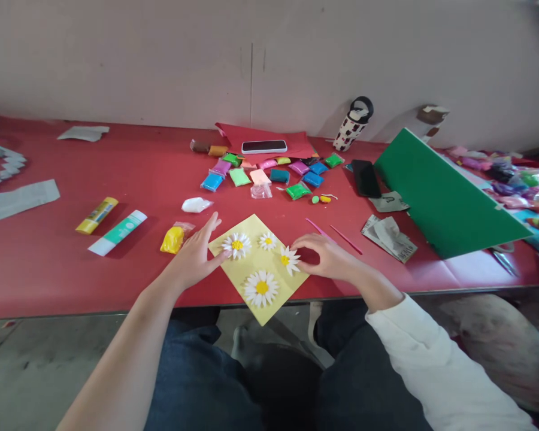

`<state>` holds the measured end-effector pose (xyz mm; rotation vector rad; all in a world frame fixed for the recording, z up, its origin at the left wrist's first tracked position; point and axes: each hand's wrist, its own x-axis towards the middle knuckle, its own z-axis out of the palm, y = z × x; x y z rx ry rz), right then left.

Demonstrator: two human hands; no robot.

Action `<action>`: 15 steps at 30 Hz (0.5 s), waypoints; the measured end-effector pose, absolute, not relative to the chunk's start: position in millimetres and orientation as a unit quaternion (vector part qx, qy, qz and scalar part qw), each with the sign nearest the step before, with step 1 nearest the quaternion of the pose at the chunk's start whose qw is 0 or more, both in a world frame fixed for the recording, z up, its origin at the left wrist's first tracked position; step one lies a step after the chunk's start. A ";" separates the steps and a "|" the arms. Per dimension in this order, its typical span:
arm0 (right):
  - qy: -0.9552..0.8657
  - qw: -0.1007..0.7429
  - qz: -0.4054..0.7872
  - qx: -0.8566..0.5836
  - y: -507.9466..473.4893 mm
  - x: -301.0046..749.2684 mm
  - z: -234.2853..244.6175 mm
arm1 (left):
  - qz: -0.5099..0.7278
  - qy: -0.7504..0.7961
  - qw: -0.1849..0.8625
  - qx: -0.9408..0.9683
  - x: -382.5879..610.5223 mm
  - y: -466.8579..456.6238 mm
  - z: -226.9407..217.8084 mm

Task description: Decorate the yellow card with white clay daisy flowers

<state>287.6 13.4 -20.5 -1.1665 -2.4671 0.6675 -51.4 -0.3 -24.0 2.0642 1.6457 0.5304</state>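
A pale yellow square card lies cornerwise on the red table, its near corner jutting past the edge. White-petalled daisies with yellow centres sit on it: a large daisy nearest me, a left daisy, a small daisy and a right daisy. My left hand is open, fingers spread, its thumb at the left daisy and the card's left corner. On the other side, my right hand has thumb and forefinger curved around the right daisy, gripping its petals.
Left of the card are a yellow clay pack, white clay and two glue sticks. Behind lie several coloured clay packs and a phone. Pink tools and a green board stand to the right.
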 end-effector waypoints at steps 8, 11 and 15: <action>-0.789 0.166 0.396 -0.439 9.4 283.7 -19.2 | 0.196 0.594 0.231 0.745 -50.0 -1.3 -21.6; -0.765 0.181 0.412 -0.461 10.9 278.3 -26.4 | 0.193 0.590 0.235 0.748 -49.1 -1.2 -21.3; -0.750 0.212 0.407 -0.476 13.9 272.1 -33.9 | 0.201 0.588 0.237 0.747 -49.3 -0.7 -23.2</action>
